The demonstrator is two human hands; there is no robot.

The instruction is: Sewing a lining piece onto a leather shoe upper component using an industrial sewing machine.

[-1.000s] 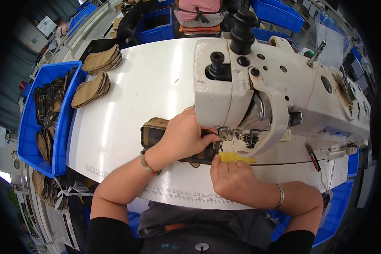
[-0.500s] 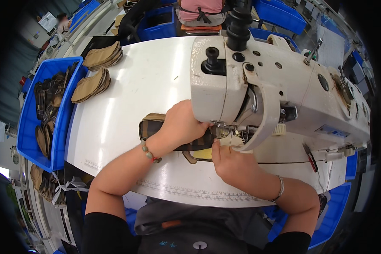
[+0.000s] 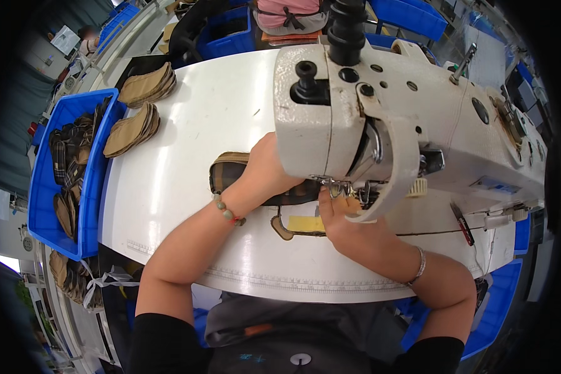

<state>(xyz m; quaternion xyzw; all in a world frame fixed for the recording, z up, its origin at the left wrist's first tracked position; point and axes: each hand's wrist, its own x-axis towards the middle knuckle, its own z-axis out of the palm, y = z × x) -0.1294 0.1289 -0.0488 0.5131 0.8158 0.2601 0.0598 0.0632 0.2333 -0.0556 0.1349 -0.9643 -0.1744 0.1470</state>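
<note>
My left hand grips a dark plaid pouch with a tan zipper edge, lying on the white table. Its fingertips are hidden behind the sewing machine. Curled beside the presser foot, my right hand has its fingers at the pouch's right end, partly covered by the machine; what they hold is unclear. A yellow strip and a small tan-edged piece lie just below the pouch. A red-handled tool rests right of my right hand.
A blue bin of plaid pieces stands at the left, beside two stacks of tan fabric. More pieces hang lower left. Another person in pink is beyond the table, with blue bins around.
Both hands and the pouch have moved away from me, up the picture, under the machine. The yellow strip and tan piece now show below the pouch, left of my right hand.
</note>
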